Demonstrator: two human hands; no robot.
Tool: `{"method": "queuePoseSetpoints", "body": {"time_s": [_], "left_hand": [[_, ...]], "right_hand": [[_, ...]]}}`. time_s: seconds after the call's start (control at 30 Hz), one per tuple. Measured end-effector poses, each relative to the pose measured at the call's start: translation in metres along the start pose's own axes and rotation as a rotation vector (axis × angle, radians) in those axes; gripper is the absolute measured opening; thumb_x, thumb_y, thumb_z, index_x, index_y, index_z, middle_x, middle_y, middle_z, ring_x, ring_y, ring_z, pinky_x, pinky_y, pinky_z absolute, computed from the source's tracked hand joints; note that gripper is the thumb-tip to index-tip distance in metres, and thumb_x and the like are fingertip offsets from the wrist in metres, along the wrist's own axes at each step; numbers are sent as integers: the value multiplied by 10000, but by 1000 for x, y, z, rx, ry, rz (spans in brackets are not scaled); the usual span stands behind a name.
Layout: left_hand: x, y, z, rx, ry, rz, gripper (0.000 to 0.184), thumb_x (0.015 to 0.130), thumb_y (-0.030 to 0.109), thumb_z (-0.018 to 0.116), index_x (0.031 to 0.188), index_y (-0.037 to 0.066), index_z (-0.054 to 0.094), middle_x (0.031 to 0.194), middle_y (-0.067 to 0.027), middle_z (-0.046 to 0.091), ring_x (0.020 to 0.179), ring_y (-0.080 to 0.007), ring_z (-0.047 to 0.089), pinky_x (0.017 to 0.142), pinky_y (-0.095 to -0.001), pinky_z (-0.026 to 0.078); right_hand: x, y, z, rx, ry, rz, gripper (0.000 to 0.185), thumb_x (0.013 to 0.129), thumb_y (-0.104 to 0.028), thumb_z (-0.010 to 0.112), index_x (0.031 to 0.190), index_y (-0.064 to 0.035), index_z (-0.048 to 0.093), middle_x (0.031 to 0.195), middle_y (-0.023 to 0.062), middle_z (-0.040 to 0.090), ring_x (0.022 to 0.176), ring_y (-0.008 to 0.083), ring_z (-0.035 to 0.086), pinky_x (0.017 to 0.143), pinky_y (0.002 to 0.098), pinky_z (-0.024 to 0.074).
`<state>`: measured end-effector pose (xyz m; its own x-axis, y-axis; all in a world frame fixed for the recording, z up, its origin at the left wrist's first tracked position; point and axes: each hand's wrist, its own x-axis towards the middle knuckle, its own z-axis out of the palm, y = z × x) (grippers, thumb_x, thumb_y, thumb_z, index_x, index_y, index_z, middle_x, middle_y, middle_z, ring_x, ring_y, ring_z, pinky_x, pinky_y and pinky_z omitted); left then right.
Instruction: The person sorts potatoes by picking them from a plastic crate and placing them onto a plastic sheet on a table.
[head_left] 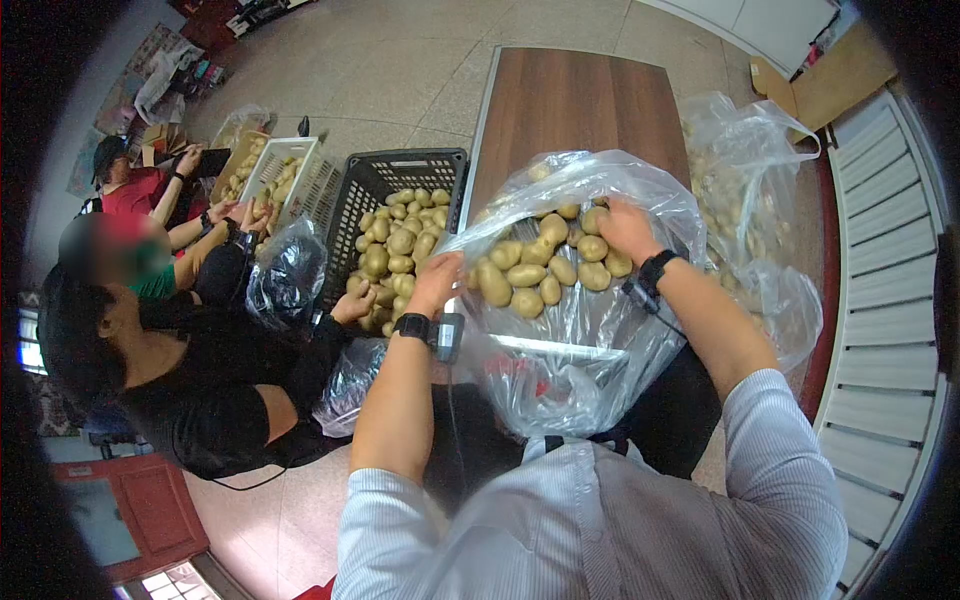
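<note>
A clear plastic bag (pixel 560 385) lies open in front of me, partly on the brown table, with several potatoes (pixel 552 230) inside. My left hand (pixel 437 283) is closed on the left edge of the bag's mouth. At the bag's far right side, my right hand (pixel 628 230) reaches in over the potatoes. Its bent fingers are against a potato (pixel 594 221), though the fingertips are partly hidden. Both of my wrists carry black straps with small devices.
Left of the table (pixel 570 100) stands a black crate (pixel 350 190) of potatoes, with a co-worker's hand (pixel 353 302) at it. Beyond are a white crate (pixel 318 170) and other people. Large clear bags of potatoes (pixel 750 190) stand to the right, near a white radiator (pixel 885 290).
</note>
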<state>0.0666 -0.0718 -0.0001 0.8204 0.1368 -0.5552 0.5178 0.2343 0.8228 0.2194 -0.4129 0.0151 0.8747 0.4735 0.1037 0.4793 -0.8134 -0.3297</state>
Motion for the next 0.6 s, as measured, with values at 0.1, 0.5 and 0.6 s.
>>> {"method": "queuePoseSetpoints", "body": {"time_s": [0.1,0.5,0.6], "left_hand": [[-3,1,4,106,60,-19,297,904,273,583,1118,69,554,1050,-45,593,901,-190,587,710,-350,506],[-75,36,33,75,1,35,272,901,264,587,1072,53,568,939,-80,621,727,-176,629,608,-306,519],[-82,37,26,59,-7,47,278,918,282,567,1071,50,565,947,-77,623,732,-174,628,607,-308,520]], "right_hand": [[-32,-35,-1,126,103,124,308,827,-207,518,1101,-75,569,1030,228,614,950,393,594,806,481,487],[-101,-78,33,-44,49,7,360,805,-161,557,1160,-119,517,1135,152,512,791,347,621,694,452,515],[-107,-78,35,-83,15,25,425,728,-78,622,1135,-86,502,1235,155,481,972,365,575,811,449,484]]}}
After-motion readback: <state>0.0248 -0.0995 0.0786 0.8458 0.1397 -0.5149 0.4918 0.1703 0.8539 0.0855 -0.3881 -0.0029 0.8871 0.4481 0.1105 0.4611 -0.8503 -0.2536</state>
